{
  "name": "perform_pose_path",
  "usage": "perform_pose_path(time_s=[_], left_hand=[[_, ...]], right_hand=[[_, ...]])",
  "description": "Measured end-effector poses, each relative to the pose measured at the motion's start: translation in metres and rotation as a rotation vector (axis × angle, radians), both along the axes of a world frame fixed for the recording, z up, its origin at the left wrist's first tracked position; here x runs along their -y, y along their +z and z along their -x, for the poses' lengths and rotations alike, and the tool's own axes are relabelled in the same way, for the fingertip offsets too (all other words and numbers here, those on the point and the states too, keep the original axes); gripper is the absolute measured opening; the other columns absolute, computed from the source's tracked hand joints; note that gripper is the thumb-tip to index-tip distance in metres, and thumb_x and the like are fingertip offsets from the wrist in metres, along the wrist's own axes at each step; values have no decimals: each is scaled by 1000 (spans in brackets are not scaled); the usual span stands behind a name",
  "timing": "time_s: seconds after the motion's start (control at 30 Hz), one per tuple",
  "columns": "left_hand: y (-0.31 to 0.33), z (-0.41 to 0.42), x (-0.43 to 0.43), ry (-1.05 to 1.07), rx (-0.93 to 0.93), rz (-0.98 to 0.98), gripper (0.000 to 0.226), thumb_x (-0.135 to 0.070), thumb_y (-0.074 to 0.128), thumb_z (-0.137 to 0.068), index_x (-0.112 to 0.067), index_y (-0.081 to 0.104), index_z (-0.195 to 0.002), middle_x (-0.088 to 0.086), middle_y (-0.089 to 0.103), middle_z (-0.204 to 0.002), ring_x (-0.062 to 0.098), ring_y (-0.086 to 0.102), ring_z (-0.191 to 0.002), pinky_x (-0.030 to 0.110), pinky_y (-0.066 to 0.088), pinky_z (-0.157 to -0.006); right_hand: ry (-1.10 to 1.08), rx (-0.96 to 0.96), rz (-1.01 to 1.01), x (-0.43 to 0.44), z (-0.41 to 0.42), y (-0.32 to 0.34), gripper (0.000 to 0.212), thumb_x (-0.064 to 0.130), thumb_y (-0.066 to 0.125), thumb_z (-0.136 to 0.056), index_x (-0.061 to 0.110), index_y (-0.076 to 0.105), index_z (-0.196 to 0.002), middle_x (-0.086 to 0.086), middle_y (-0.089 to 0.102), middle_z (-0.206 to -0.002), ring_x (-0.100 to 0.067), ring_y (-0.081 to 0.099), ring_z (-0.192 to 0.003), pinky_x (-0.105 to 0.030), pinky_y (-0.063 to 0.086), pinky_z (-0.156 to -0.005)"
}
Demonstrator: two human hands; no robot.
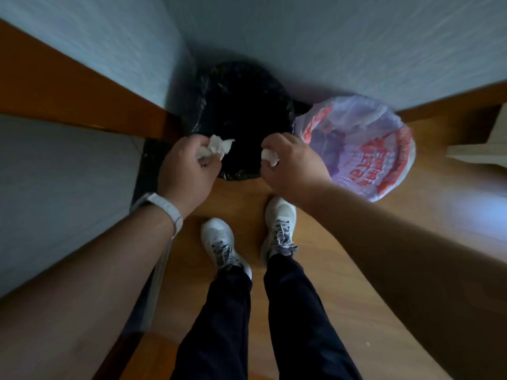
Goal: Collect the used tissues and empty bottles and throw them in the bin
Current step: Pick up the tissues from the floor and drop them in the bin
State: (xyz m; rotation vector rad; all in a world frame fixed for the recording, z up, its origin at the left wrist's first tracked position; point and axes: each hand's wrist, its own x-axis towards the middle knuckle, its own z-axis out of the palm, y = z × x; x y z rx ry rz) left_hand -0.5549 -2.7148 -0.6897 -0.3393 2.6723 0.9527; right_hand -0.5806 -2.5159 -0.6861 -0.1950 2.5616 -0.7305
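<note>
A bin lined with a black bag stands on the floor in the corner, right in front of me. My left hand is closed on a crumpled white tissue and hovers over the bin's near left rim. My right hand grips a smaller wad of white tissue over the near right rim. No bottles are in view.
A second bin lined with a white bag printed in red stands to the right of the black one. Pale walls with wooden skirting meet behind the bins. My two white shoes stand on the wooden floor. A pale furniture edge juts in at right.
</note>
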Motion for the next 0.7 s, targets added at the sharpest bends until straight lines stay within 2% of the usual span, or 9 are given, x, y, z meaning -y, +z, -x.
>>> perform_pose_path(time_s=[0.07,0.17,0.3,0.53,0.7], left_hand=[[-34,3,-1,0,17,35,21,-28,65,-89,-14,64,-105,6,63,-104,14,54,-86,27,40,-69],[-74,6,1,-39,27,83,23,-30,64,-89,-13,65,-106,9,62,-103,22,58,-90,28,39,-70],[-93,2,9,-138,47,105,27,-31,62,-90,-14,66,-111,9,60,-106,26,59,-93,36,48,-75],[-41,8,23,-220,-51,127,34,-26,61,-91,-8,64,-120,11,61,-120,28,58,-108,36,47,-87],[29,10,32,-370,-73,171,46,-31,57,-88,-7,61,-127,14,58,-131,31,54,-119,43,47,-95]], right_hand=[[23,-7,-35,-2,2,-33,31,23,57,-87,17,59,-117,-4,61,-113,-25,55,-103,-30,39,-70],[51,-52,-88,-5,7,-68,32,21,58,-86,15,60,-117,-6,61,-113,-28,53,-106,-34,41,-74],[112,-88,-120,-9,9,-90,31,21,60,-84,11,63,-113,-10,62,-110,-35,56,-103,-44,45,-86],[130,-79,-162,-22,9,-43,38,26,60,-83,12,62,-118,-7,60,-118,-33,54,-109,-47,48,-85],[149,-62,-212,-16,12,29,44,34,55,-88,16,56,-129,-2,54,-131,-27,47,-120,-46,42,-95]])
